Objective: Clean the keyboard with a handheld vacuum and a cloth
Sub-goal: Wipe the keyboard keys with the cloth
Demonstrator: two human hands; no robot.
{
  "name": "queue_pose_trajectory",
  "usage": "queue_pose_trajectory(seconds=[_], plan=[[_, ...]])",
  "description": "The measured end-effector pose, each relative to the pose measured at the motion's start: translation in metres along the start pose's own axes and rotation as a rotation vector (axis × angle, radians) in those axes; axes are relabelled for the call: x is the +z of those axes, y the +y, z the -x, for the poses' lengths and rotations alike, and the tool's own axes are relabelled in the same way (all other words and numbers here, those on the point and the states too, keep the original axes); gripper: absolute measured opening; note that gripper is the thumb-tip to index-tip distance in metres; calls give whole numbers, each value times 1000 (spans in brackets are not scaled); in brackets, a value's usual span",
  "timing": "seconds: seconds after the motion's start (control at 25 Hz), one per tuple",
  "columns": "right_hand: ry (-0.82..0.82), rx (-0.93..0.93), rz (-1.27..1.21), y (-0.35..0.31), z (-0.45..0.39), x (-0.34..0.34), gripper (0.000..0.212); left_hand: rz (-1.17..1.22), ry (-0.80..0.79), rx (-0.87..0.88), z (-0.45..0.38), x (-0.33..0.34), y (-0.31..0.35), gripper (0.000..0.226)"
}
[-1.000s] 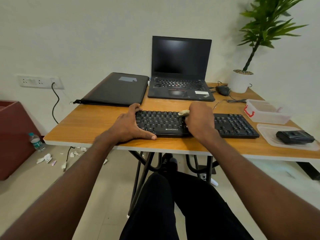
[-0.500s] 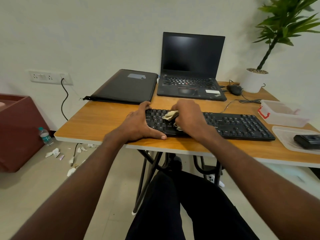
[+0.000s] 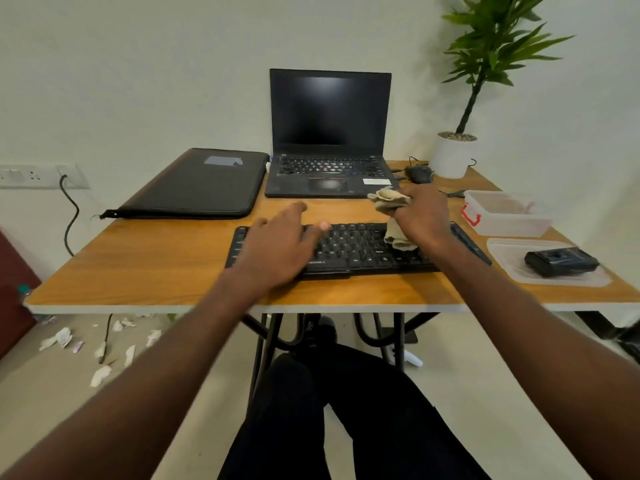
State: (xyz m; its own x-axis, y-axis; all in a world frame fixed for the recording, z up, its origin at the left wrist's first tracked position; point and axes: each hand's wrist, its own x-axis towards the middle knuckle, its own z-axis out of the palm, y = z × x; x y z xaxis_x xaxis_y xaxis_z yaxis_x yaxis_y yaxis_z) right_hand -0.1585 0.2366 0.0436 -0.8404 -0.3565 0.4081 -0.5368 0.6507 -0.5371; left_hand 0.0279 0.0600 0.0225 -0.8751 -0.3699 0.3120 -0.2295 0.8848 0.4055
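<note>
A black keyboard lies across the front middle of the wooden table. My left hand rests flat on its left half, fingers spread, holding nothing. My right hand is over the keyboard's right part, closed around a crumpled beige cloth that sticks out above and below the fist; the lower fold touches the keys. A black boxy device, possibly the handheld vacuum, lies on a clear lid at the right.
Behind the keyboard stand an open laptop and a black sleeve. A mouse, a potted plant and a clear container with a red clip sit at the right. Paper scraps litter the floor on the left.
My right hand has carried the cloth rightward along the keyboard and lifted slightly. My left hand has slid from the keyboard's left end onto its keys. The camera view has shifted.
</note>
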Motion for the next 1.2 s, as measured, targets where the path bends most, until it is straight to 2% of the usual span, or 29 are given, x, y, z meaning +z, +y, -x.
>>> queue_pose_trajectory(seconds=[0.12,0.2,0.36,0.52,0.72,0.84,1.04,1.2], plan=[[-192,-204,88,-4,6,7,31,-153,-17,55,-10,40,32,75],[-250,-298,207,0,4,5,33,-243,-6,45,-13,51,34,75],[-232,-200,421,8,-19,-8,20,-276,58,63,-11,54,32,66],[-262,-251,255,10,-4,-8,30,-264,70,56,-9,55,35,58],[-284,-258,330,6,-14,-9,28,-259,83,49,-10,56,34,56],[-289,-292,279,10,-4,-8,35,-271,102,37,-10,56,33,55],[-229,-137,390,28,-19,-26,27,-274,116,64,-10,57,32,53],[-267,-251,210,7,-2,-5,34,-271,115,72,-10,57,32,54]])
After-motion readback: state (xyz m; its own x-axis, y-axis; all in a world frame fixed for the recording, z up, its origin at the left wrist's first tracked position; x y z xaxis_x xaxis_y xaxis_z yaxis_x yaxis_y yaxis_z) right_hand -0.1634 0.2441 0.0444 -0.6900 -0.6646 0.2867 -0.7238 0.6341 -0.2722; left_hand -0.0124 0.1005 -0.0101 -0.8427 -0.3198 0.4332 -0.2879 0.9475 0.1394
